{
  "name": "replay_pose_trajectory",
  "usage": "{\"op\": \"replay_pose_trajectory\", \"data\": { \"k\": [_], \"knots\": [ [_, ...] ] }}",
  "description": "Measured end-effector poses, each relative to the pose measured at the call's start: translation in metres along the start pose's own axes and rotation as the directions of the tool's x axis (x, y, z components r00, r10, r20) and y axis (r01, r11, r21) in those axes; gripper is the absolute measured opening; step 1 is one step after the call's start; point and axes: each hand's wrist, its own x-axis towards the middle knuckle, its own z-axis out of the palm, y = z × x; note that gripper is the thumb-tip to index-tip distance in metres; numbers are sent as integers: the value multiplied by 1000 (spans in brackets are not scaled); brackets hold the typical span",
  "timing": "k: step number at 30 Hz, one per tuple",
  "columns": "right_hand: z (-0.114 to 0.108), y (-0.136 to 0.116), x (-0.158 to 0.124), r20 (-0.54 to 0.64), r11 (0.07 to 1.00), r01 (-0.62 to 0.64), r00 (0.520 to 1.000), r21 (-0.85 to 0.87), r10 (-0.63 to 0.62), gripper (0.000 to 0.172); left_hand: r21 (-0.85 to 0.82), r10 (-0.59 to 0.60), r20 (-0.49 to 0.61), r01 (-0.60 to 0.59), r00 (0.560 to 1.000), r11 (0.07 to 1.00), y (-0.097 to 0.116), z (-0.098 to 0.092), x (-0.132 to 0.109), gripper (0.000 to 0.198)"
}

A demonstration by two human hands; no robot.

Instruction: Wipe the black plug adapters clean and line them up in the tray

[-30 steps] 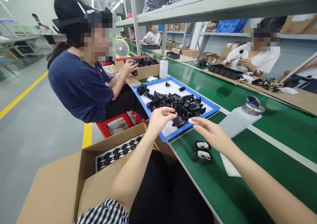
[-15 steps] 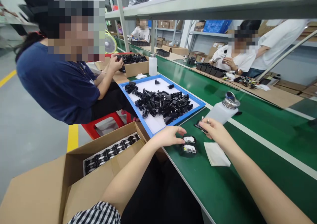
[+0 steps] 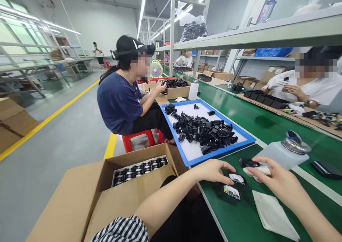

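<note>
**Left grip shifting from the tray to two open shells**

Compared with a second ago, the left grip is now reaching over the shells, thumb and forefinger spreading around the farther one's rim; I cannot tell whether they are touching it. Nearest, a matte cream cloth is lying folded on the smooth green tabletop. Both shells are resting side by side near its edge, glossy black walls curving around white inserts; a clumsy fingertip could be tipping one against the other. Just beside them, the right grip is pinching an oval black housing with a soft white wad; slick plastic could be slipping if that pinch is loosening. Close behind, a metal-topped translucent bottle is risking a knock. Farther off, angular black plugs are heaping in the blue-rimmed tray.
</note>
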Motion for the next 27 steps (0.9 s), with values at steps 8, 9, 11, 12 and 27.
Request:
{"op": "replay_pose_trajectory", "data": {
  "k": [8,9,11,12,27],
  "knots": [
    [12,1,-8,40,983,133,991,-126,-129,36,-152,34,-68,-44,997,987,-13,7,19,45],
    [15,1,-8,55,979,149,988,-142,-142,37,-154,31,-97,-46,995,987,-14,9,20,45],
    [18,1,-8,87,973,163,985,-166,-150,41,-133,44,-150,-64,988,989,-15,10,19,44],
    [19,1,-8,99,971,163,984,-172,-148,43,-108,58,-166,-77,984,991,-15,10,17,43],
    [20,7,-3,161,956,241,963,-165,-215,35,314,69,-156,-17,985,949,8,3,9,41]
  ]
}}
